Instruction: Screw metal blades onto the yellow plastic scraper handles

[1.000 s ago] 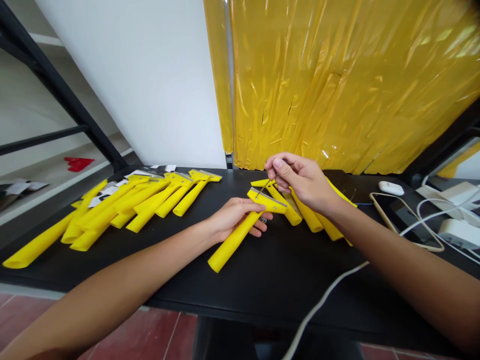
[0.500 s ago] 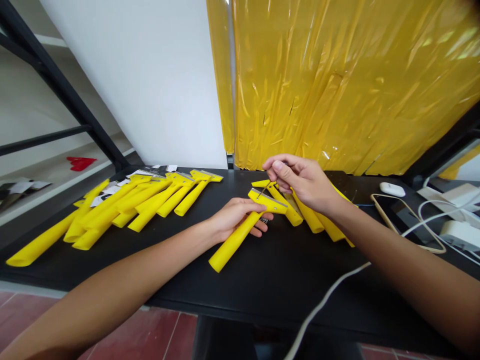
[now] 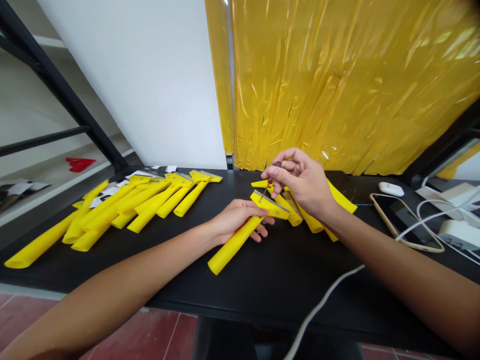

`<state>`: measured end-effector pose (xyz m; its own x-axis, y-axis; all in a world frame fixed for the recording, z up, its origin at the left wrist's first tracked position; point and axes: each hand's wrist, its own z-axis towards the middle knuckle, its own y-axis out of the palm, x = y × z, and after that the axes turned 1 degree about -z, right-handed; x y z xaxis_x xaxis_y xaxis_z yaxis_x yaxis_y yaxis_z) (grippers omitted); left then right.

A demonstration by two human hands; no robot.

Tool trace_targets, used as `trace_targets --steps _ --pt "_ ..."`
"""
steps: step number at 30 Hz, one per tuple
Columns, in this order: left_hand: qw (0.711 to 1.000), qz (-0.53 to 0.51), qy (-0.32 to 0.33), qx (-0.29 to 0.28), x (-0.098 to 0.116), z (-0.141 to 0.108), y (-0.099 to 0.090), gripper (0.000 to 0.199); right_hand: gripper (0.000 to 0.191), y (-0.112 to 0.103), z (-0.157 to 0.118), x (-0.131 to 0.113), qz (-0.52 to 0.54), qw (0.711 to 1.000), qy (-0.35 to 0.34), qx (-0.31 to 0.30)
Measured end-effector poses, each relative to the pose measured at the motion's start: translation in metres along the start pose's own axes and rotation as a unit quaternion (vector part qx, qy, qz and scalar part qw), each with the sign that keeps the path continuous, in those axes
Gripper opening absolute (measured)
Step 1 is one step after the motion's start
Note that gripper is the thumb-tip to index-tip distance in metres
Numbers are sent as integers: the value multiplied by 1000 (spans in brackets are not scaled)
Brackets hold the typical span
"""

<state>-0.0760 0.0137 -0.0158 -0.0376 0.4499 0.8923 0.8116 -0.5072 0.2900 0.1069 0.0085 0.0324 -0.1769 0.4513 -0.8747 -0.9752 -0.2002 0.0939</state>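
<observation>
We see first our left hand (image 3: 236, 221), which lies on the table and holds the handle of a yellow scraper (image 3: 236, 240); the fingers are curled under the handle, close to its head. The scraper lies tilted across this hand, and its metal-edged head points away from us. Our right hand (image 3: 301, 181) is above this head, and its thumb and first finger make a narrow pinch on a small screwdriver (image 3: 266, 189) with a thin metal shaft. The tip is at the scraper head, but we cannot tell if it really touches. Just behind and under the right hand lie more yellow scrapers (image 3: 313, 222). All these are on a black table (image 3: 285, 285), and a white cable (image 3: 326, 295) crosses its near edge. To the right are a phone (image 3: 405, 222) and a small white mouse (image 3: 391, 188). To the left lies a pile of yellow scrapers (image 3: 150, 205). Farther away hangs a yellow plastic sheet (image 3: 318, 85), beside a white wall (image 3: 131, 75).
</observation>
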Motion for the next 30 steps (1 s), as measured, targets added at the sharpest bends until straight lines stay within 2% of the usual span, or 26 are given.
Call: trace_targets --steps 5,9,15,19,22,24,26,30 --pt "1000 8 6 -15 3 3 -5 22 17 -6 -2 -1 -2 994 -10 -105" --pt "998 37 -6 -51 5 3 -7 24 25 -9 -1 -2 49 985 24 -164" --pt "998 39 -1 -49 3 3 -6 20 17 -2 0 4 93 988 -1 -126" --pt "998 41 -3 -48 3 2 -5 22 17 -7 2 6 87 991 -1 -102" --pt "997 53 -10 -53 5 1 -6 21 22 -13 4 3 97 983 19 -153" --pt "994 78 -19 -77 6 -1 -6 22 25 -16 4 0 106 972 34 -208" --pt "990 96 -23 -100 6 -1 -7 23 27 -16 3 -2 106 968 42 -224" --pt "990 89 -8 -113 7 -1 -9 26 23 -10 1 -6 49 986 21 -159"
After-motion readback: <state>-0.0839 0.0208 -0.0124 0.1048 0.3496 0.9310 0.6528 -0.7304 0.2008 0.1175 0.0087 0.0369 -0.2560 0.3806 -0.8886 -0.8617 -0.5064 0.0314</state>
